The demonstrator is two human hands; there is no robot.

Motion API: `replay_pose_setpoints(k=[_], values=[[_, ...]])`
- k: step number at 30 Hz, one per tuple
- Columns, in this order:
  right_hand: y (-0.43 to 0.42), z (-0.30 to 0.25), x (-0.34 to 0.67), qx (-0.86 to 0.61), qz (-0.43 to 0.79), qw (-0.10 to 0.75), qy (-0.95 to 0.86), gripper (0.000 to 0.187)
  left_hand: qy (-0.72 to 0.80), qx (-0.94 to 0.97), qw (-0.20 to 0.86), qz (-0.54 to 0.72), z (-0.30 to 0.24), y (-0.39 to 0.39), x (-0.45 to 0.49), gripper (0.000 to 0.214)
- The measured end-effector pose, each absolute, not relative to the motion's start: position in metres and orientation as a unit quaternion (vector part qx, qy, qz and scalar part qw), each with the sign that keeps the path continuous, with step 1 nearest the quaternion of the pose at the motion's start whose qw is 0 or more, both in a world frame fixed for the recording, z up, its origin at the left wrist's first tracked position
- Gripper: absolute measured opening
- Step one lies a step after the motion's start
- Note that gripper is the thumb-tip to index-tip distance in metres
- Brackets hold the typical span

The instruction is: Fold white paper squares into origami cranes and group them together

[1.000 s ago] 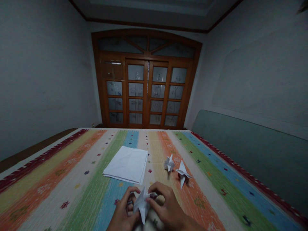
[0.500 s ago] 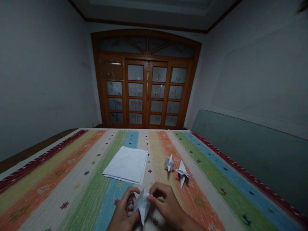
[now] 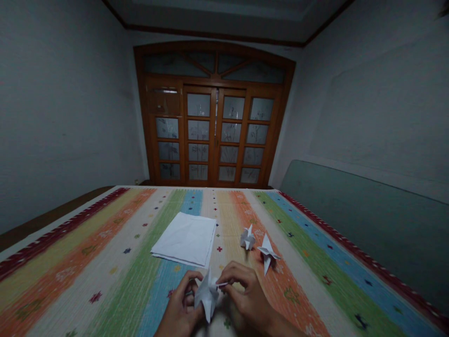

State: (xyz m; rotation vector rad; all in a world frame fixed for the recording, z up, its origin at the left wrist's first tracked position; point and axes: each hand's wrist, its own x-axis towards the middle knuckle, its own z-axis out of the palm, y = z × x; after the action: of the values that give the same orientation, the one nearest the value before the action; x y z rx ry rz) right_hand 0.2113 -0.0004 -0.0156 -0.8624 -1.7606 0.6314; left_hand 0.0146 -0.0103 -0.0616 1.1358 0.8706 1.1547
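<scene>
Low in the middle of the head view, a white folded paper crane (image 3: 206, 296) is between my two hands, above the striped cloth. My left hand (image 3: 184, 304) is closed around its left side, thumb at the front and fingers behind. On the other side, my right hand (image 3: 245, 291) pinches a thin pointed end of the paper between thumb and fingertips. Beyond my right hand stand two more folded white pieces: a smaller paper crane (image 3: 248, 238) and a pointed paper crane (image 3: 268, 252) with its wings spread.
A stack of square white paper (image 3: 185, 238) lies beyond my left hand. A striped tablecloth (image 3: 115, 281) covers the table. At the right runs a grey-green padded backrest (image 3: 351, 210). Wooden doors with glass panes (image 3: 213, 135) stand past the table's far edge.
My right hand has drawn slightly up and right, and the thin paper end now shows pointing right between its fingers. The left hand keeps its hold. The view has shifted slightly.
</scene>
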Motion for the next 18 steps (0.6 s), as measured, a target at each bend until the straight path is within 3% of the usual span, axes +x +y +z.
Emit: replay_pose_setpoints(k=[8,18], values=[[-0.002,-0.026,0.210,-0.394,0.245,0.496,-0.734,0.012,0.385,0.489,0.596,0.508,-0.054,-0.011,0.013,0.051],[0.001,-0.029,0.207,-0.415,0.325,0.498,-0.688,0.017,0.383,0.493,0.598,0.503,-0.057,-0.011,0.013,0.049]])
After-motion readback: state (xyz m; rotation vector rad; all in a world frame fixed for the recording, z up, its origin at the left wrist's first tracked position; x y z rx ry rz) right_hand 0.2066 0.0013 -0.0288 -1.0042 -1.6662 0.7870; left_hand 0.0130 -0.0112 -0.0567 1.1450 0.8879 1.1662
